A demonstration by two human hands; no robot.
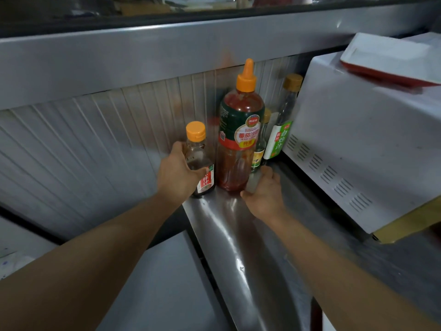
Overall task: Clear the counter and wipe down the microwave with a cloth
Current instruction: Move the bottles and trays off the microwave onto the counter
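Left hand grips small bottle, right hand the slim bottle; tall ketchup bottle at 12 may topple if bumped.

Two bare forearms, entering from the bottom corners of the view and narrowing toward the wrists. No sleeves or cuffs anywhere along the visible length. Left hand bare: no glove, no ring, no watch or band at the wrist. Right hand likewise bare, with nothing worn on the fingers or around the wrist. Short, plain fingernails where visible on the left thumb, unpainted. Faint fine hair along the forearms, hard to make out in the soft blur. No marks, tattoos, plasters or bandages to be seen on either arm
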